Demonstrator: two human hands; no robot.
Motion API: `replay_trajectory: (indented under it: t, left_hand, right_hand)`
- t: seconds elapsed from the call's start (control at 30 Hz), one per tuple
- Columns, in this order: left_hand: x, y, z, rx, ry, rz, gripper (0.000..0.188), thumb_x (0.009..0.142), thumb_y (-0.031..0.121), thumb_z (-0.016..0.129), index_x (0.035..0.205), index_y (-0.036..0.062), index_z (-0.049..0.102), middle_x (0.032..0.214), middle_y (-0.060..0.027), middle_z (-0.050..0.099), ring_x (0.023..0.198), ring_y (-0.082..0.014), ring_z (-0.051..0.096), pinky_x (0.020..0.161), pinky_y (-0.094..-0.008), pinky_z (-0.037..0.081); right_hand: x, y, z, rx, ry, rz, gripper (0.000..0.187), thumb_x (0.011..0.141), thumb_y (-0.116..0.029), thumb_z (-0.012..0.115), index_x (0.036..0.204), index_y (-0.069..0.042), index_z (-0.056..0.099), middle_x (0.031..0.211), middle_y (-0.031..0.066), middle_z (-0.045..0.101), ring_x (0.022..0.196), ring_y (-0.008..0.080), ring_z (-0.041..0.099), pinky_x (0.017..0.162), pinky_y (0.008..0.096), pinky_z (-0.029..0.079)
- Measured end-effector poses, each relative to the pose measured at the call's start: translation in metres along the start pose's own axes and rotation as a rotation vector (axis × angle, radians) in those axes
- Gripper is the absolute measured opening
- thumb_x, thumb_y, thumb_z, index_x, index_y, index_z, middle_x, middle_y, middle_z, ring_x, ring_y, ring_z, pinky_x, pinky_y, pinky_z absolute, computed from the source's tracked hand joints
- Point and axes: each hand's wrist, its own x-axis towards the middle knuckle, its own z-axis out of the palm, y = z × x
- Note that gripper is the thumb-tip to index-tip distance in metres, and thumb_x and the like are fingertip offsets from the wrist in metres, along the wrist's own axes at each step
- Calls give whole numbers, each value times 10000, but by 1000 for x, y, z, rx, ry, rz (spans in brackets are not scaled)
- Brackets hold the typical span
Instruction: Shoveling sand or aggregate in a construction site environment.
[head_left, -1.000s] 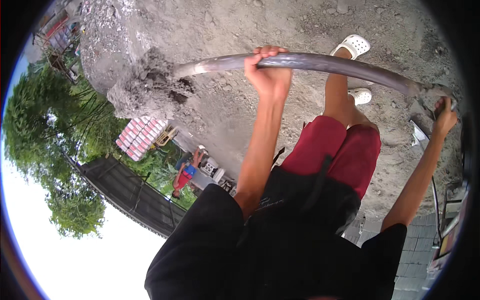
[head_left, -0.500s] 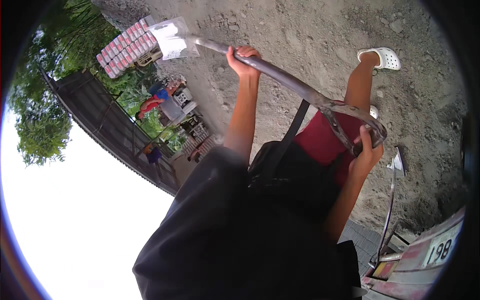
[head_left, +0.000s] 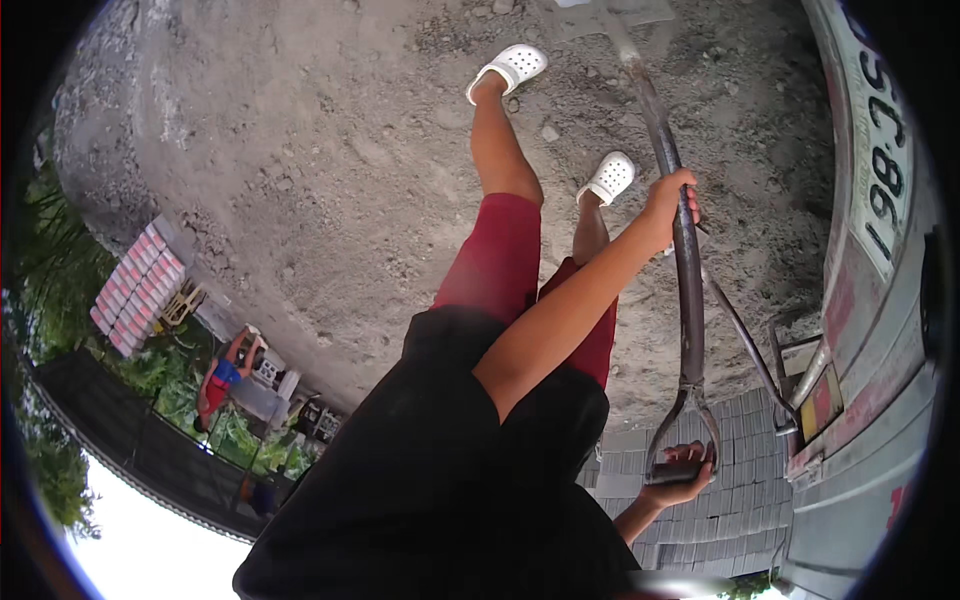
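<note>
I hold a shovel [head_left: 688, 290] with both hands, its long dark shaft running up and down on the right side. My left hand [head_left: 668, 208] wraps round the middle of the shaft. Lower down, my right hand [head_left: 682, 478] grips the crossbar of the D-shaped handle. The shovel's blade [head_left: 640, 12] is over the dirt at the top edge, partly cut off and blurred, so I cannot tell whether anything lies on it.
My white clogs [head_left: 520, 64] stand on rough dirt [head_left: 330, 170]. At right is a vehicle [head_left: 860, 400] with another shovel [head_left: 742, 330] against it. Grey blocks [head_left: 740, 450] lie near the handle. Far left are stacked red-and-white packs [head_left: 140, 285] and a person in red [head_left: 215, 385].
My view and body have turned right, towards the vehicle. The shovel has swung from the upper left to the right, its blade now at the top. Both hands keep their hold.
</note>
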Motion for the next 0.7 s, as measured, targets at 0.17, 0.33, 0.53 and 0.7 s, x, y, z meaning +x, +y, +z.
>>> replay_trajectory:
  t: [0.17, 0.33, 0.53, 0.7]
  left_hand:
    - [-2, -58, -37, 377, 126, -98, 167, 735, 138, 594, 658, 113, 448, 571, 4, 433, 502, -128, 438, 501, -268, 424]
    - [-4, -146, -51, 705, 166, -222, 172, 722, 134, 612, 642, 92, 465, 571, -24, 477, 493, -147, 461, 493, -285, 425]
    - [-15, -248, -79, 973, 204, -437, 146, 731, 138, 583, 645, 97, 472, 564, -33, 483, 494, -163, 478, 497, -303, 430]
    - [-32, -306, -74, 1127, 212, -566, 122, 729, 150, 578, 670, 106, 481, 568, -23, 482, 507, -150, 485, 517, -284, 430]
  right_hand:
    - [-56, 48, -4, 168, 452, -129, 558, 812, -309, 411, 1295, -45, 323, 1151, 167, 482, 893, 266, 540, 655, 344, 483]
    - [-99, 88, -69, -39, 482, -454, 426, 760, -306, 446, 1094, -41, 444, 1228, 220, 419, 1165, 345, 418, 899, 473, 422]
    - [-132, 69, -111, 161, 544, -597, 358, 730, -357, 472, 913, -50, 470, 1062, 223, 530, 1085, 432, 463, 947, 561, 341]
    - [-149, 50, -125, 131, 674, -555, 362, 740, -390, 482, 882, -61, 434, 948, 187, 507, 1003, 415, 488, 891, 550, 362]
